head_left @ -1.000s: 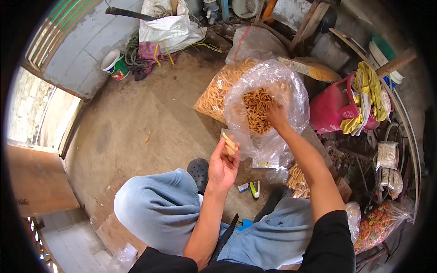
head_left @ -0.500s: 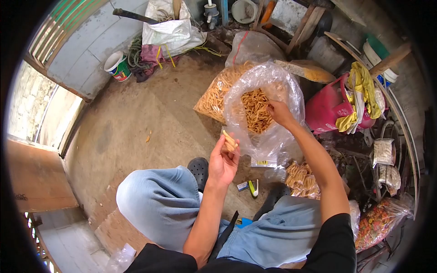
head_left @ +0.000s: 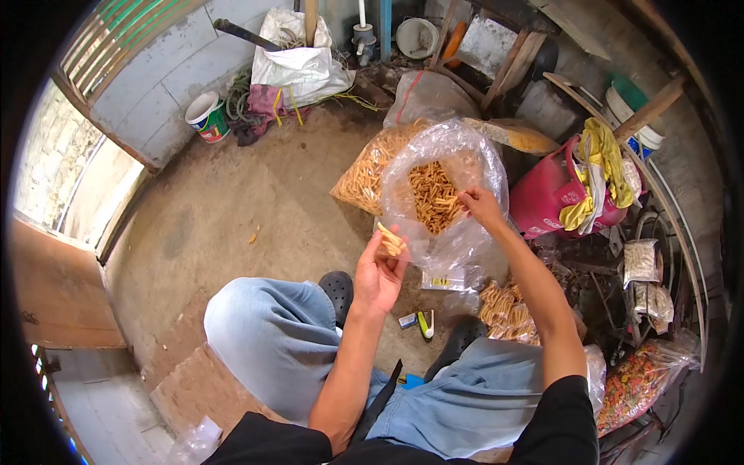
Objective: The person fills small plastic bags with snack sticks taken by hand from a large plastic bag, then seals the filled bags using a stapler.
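Observation:
My left hand is closed around a small bunch of pale snack sticks, which seem to be in a small clear packet. Just beyond it stands a large clear plastic bag, its mouth wide and its rim folded outward. Brown snack sticks fill the inside of this bag. At the right side of the opening, my right hand has its fingers pinched together against the sticks. Whatever is between those fingertips is too small to make out.
Behind the open bag leans another bag of sticks. Packed snack bundles, a green stapler and a small box lie near my feet. A pink gas cylinder stands at right, a paint bucket at back left.
My right hand has shifted a little down and toward the right edge of the bag's opening. My left hand keeps its hold on the sticks. The view has tilted slightly.

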Demonstrator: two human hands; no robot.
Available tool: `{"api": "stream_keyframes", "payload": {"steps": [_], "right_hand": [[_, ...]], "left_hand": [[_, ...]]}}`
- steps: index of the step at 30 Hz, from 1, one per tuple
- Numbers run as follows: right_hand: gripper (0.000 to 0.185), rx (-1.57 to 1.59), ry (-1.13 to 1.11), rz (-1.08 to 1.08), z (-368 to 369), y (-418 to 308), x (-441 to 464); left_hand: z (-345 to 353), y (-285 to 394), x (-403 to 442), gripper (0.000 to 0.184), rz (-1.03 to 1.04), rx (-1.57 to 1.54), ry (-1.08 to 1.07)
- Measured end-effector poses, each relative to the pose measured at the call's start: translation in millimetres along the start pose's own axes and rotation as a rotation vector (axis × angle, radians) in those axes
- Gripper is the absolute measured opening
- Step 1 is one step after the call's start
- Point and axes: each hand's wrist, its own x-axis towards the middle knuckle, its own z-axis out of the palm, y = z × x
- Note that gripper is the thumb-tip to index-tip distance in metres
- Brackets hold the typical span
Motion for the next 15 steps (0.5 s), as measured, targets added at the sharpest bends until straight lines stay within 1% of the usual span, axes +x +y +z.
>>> {"api": "stream_keyframes", "payload": {"steps": [2, 3, 5, 9, 12, 14, 15], "right_hand": [[0.019, -0.122, 0.083, 0.079, 4, -6, -5], [0.019, -0.122, 0.082, 0.075, 5, -6, -5], [0.02, -0.064, 0.132, 0.198, 8, -5, -4], [0.021, 0.007, 0.17, 0.2, 8, 8, 1], [0.022, -0.062, 0.184, 0.149, 6, 6, -1], [0.032, -0.211, 0.186, 0.078, 4, 4, -2], [0.032, -0.213, 0.186, 0.076, 4, 2, -4]], "left_hand": [[-1, 0, -1, 0.024, -0.001, -0.003, -0.008], [-2, 0, -1, 0.024, -0.002, -0.005, -0.011], [-5, -1, -1, 0.026, 0.002, 0.014, -0.024], [-8, 0, -1, 0.028, 0.004, 0.04, -0.055], [-5, 1, -3, 0.027, 0.017, 0.048, -0.042], [-6, 0, -3, 0.028, 0.019, 0.051, -0.043], [-5, 0, -3, 0.028, 0.019, 0.055, -0.042]]}}
